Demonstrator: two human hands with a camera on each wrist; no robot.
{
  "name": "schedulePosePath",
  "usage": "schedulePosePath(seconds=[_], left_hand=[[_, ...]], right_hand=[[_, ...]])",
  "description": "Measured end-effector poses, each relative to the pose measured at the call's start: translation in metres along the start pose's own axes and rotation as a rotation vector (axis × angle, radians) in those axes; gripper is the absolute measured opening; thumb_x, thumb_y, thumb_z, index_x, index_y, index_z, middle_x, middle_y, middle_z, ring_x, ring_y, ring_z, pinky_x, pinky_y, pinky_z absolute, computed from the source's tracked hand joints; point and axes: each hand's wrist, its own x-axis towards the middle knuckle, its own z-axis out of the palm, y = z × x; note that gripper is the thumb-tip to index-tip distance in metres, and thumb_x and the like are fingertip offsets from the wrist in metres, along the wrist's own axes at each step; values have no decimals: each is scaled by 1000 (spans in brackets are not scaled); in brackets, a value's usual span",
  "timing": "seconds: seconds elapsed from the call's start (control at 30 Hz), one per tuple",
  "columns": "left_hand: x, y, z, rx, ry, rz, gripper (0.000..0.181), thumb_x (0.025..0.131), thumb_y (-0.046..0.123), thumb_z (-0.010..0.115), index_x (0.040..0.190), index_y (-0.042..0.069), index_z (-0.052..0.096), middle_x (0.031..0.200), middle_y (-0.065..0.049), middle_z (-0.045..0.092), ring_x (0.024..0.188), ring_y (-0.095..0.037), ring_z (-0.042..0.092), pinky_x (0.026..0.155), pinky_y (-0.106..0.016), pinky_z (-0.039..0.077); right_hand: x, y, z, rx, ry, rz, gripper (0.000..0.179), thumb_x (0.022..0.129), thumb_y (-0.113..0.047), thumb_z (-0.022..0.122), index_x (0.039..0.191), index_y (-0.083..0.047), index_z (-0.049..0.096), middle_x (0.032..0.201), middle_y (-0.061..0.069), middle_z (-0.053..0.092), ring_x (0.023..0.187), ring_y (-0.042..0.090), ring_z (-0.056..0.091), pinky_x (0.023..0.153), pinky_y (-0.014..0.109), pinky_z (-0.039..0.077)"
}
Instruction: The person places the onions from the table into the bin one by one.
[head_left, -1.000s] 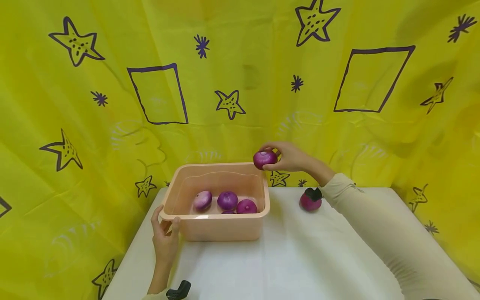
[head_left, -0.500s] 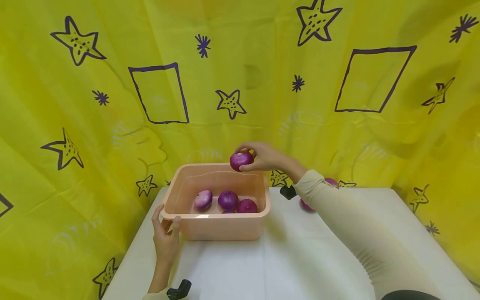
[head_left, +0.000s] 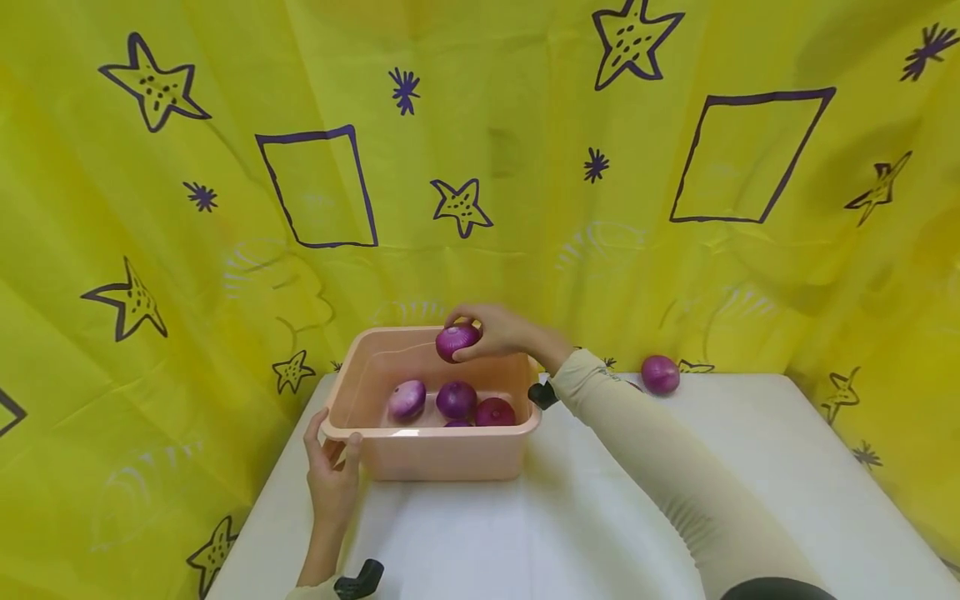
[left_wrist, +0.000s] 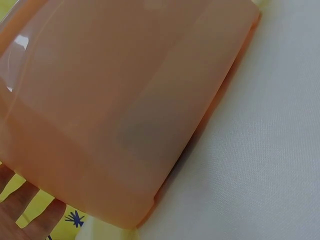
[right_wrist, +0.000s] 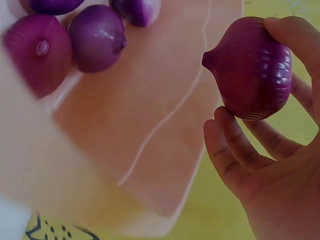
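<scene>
A red onion (head_left: 457, 342) is pinched between the thumb and fingers of my right hand (head_left: 495, 331), over the back part of a peach plastic tub (head_left: 450, 457). In the right wrist view this onion (right_wrist: 257, 70) has its pointed tip turned toward the tub. My left hand (head_left: 333, 475) grips the tub's front left corner at the rim, fingers outside; in the left wrist view its fingers (left_wrist: 20, 200) show beside the tub wall. Inside the tub lie several onions: a paler one (head_left: 407, 400) at left, a purple one (head_left: 456, 401) in the middle and a redder one (head_left: 495, 412) at right.
Another red onion (head_left: 661, 375) sits at the back of the white table (head_left: 600, 517), right of the tub. My right sleeve (head_left: 660, 475) crosses over the table's right half. A yellow curtain (head_left: 510, 167) with drawn stars hangs close behind the table.
My right hand has carried the held onion leftward from beyond the tub's right rim, then lower over its inside. The right forearm now covers the nearer loose onion. My left hand stays put.
</scene>
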Motion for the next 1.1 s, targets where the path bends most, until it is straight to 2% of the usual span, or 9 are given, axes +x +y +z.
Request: schedulePosePath(seconds=[0.1, 0.27, 0.37, 0.47, 0.6, 0.73, 1.1], left_hand=[[0, -1, 1, 11, -2, -4, 67, 102, 15, 62, 159, 19, 26, 156, -20, 45, 126, -34, 58, 86, -7, 46], [0, 0, 2, 5, 4, 0, 66, 102, 15, 62, 158, 22, 28, 155, -17, 48, 118, -5, 57, 87, -8, 47], [1, 0, 2, 2, 2, 10, 66, 102, 14, 62, 158, 21, 28, 155, -18, 48, 114, 5, 55, 88, -8, 47], [1, -1, 2, 5, 3, 10, 66, 102, 14, 62, 158, 21, 28, 155, -17, 48, 114, 6, 54, 88, -8, 47], [1, -3, 2, 3, 3, 8, 66, 102, 14, 62, 158, 22, 28, 155, -17, 47, 115, 5, 55, 88, -8, 47], [0, -3, 1, -8, 2, 10, 66, 102, 13, 61, 158, 21, 28, 155, -17, 47, 114, 5, 55, 88, -9, 47], [-1, 1, 0, -13, 0, 4, 65, 103, 13, 61, 158, 20, 27, 156, -18, 45, 113, 6, 54, 87, -9, 48]], right_hand=[[2, 0, 5, -3, -11, 1, 48, 85, -27, 85, 126, -14, 64, 119, 11, 68, 107, 28, 63, 91, 32, 55], [4, 0, 9, -5, -27, 15, 48, 85, -27, 85, 126, -15, 64, 119, 8, 68, 107, 26, 63, 92, 32, 54], [4, 1, 10, -17, -29, 22, 47, 85, -28, 85, 127, -17, 64, 119, 6, 68, 106, 23, 63, 92, 31, 54], [5, 1, 10, -18, -35, 29, 49, 86, -28, 84, 128, -16, 64, 120, 6, 68, 106, 23, 63, 92, 31, 54], [5, 0, 9, -21, -51, 38, 57, 87, -30, 83, 137, -17, 59, 134, 14, 64, 122, 32, 59, 104, 42, 49], [5, 0, 8, -8, -55, 16, 64, 87, -30, 83, 143, -17, 54, 147, 18, 54, 137, 39, 48, 113, 52, 40], [4, 1, 7, 15, -51, -8, 64, 87, -26, 83, 144, -16, 54, 147, 20, 53, 138, 41, 46, 112, 54, 41]])
